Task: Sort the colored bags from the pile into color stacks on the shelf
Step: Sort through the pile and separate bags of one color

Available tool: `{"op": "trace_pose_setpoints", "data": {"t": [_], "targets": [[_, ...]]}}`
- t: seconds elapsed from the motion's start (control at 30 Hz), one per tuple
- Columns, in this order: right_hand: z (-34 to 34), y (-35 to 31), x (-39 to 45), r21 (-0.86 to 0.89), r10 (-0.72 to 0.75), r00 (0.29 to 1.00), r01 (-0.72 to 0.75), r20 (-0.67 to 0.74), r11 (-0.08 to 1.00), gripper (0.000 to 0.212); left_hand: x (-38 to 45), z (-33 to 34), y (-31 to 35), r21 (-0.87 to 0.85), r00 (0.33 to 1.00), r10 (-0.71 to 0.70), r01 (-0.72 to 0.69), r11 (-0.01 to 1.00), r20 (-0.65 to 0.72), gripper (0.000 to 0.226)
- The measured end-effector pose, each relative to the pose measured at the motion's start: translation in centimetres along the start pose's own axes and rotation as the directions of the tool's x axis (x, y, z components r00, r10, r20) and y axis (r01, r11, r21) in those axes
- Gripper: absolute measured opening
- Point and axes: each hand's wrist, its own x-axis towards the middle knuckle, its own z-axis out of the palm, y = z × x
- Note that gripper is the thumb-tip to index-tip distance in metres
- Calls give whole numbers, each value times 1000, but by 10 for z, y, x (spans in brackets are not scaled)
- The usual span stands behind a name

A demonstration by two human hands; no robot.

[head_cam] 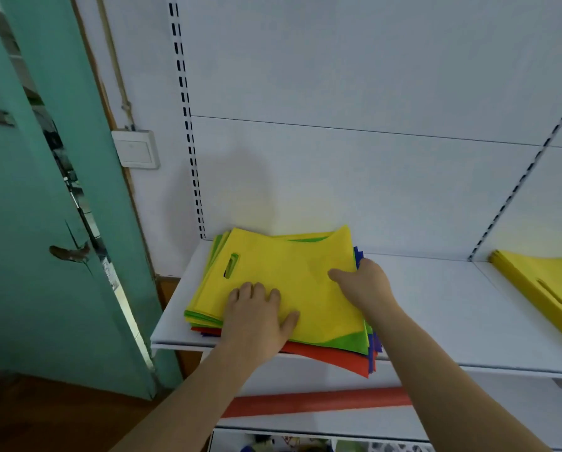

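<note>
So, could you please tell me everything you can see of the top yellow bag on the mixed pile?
The top yellow bag is a flat sheet of what looks like non-woven fabric, with a die-cut slot handle near its left edge through which green shows. It lies flat, slightly askew, on the mixed pile at the left end of the white shelf. Its far right corner curls up a little. The left hand rests flat on its near edge; the right hand grips its right edge, thumb on top.

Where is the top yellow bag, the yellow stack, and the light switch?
top yellow bag (286, 275): head view, middle of its flat face.
yellow stack (540, 282): head view, its top bag.
light switch (136, 150): head view, middle of its plate.
</note>
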Motion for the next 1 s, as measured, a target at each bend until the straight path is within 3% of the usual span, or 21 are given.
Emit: {"op": "trace_pose_setpoints", "data": {"t": [0.1, 0.17, 0.3, 0.4, 0.47, 0.53, 0.6, 0.63, 0.77, 0.9, 1.0], "targets": [[0, 7, 0, -306, -34, 999, 40, 25, 951, 12, 1, -1, -6, -72, 999, 39, -40, 997, -20, 79], [-1, 10, -2, -419, -118, 993, 107, -1, 902, 2, 6, -3, -11, -134, 998, 39, -46, 990, -53, 72], [-15, 22, -8, -303, -293, 950, 250, -106, 920, 6, 16, -5, -28, -232, 987, -46, 10, 973, -151, 60], [-33, 29, -18, -132, -373, 896, 351, -239, 927, 14, 29, -12, -45, -369, 966, -186, 108, 923, -182, 66], [-42, 35, -24, -10, -375, 874, 392, -309, 920, 15, 39, -18, -55, -536, 941, -306, 185, 824, -147, 72], [-48, 42, -30, 90, -354, 863, 410, -360, 907, 14, 51, -27, -60, -769, 920, -392, 234, 595, -24, 68], [-53, 46, -36, 152, -332, 849, 423, -410, 893, 15, 60, -39, -61, -903, 924, -376, 216, 372, 66, 56], [-54, 47, -39, 165, -326, 841, 429, -433, 888, 15, 63, -44, -60, -927, 930, -365, 172, 334, 41, 49], [-54, 57, -46, 120, -257, 842, 351, -474, 929, 11, 63, -52, -46, -950, 925, -361, -2, 311, -120, 37], [-41, 68, -54, 66, -162, 916, 199, -368, 978, 12, 54, -35, -32, -913, 960, -260, 16, 408, -99, 23], [-45, 73, -61, 1, -138, 925, 149, -354, 989, 7, 51, -32, -21, -888, 957, -258, -2, 459, -136, 15]]}}
